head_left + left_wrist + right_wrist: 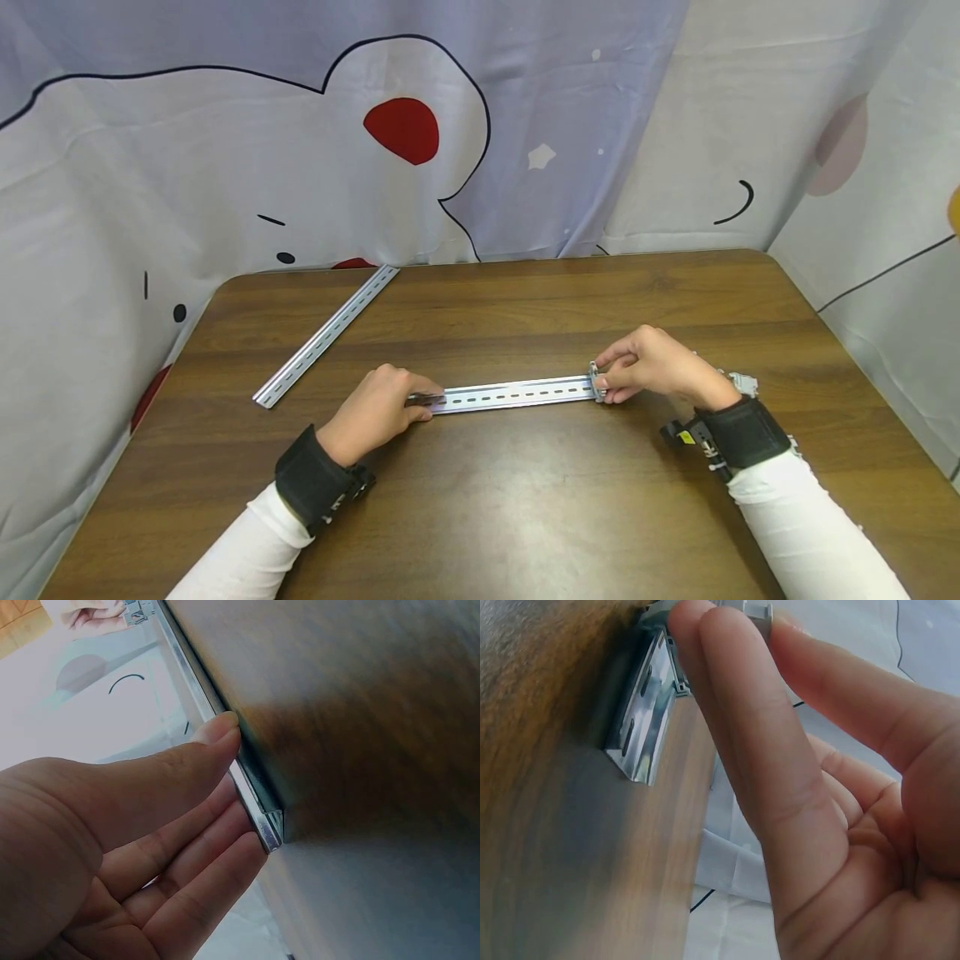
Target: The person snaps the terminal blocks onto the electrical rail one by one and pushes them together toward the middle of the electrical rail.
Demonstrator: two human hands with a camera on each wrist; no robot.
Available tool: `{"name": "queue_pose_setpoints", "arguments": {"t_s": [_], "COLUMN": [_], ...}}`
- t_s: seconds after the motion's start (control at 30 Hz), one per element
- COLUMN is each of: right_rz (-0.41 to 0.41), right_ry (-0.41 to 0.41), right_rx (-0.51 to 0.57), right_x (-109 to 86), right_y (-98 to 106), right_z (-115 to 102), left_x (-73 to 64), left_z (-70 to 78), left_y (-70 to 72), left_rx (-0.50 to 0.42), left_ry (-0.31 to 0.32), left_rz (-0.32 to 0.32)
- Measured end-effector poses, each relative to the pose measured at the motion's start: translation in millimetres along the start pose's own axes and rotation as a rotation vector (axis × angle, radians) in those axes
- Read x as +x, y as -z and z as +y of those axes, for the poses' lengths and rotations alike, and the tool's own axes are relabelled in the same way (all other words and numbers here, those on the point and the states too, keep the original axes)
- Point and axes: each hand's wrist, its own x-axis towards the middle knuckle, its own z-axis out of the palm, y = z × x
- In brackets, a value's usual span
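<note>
A slotted metal DIN rail (517,393) lies across the middle of the table. My left hand (384,408) grips its left end, thumb on one long edge and fingers on the other, as the left wrist view shows with the rail end (268,831) poking out past the fingers. At the rail's right end, my right hand (651,367) pinches a small grey clip-like piece (596,382) that stands across the rail. In the right wrist view the fingers cover most of this piece (757,611), and a short stretch of rail (649,712) shows beyond it.
A second slotted rail (326,337) lies slanted at the back left of the brown wooden table (510,517). Small grey pieces (744,383) lie by the right wrist, partly hidden behind the forearm. A printed curtain (525,167) hangs along the table's back edge.
</note>
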Motion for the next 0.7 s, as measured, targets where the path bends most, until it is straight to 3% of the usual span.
{"name": "queue_pose_setpoints", "arguments": {"t_s": [0.37,0.7], "right_rz": [-0.076,-0.059], "right_ry": [0.018,-0.001], "right_rx": [0.052,0.101], "right_x": [-0.4,3.3], "right_y": [4.2,1.5], "right_z": [2.5,4.9], "left_x": [-0.4,0.6], "left_z": [-0.4,0.9], "left_y": [0.2,1.3], "left_rx": [-0.007,-0.014], "left_ry": [0.003,0.012], "left_rz": [-0.007,-0.007]}}
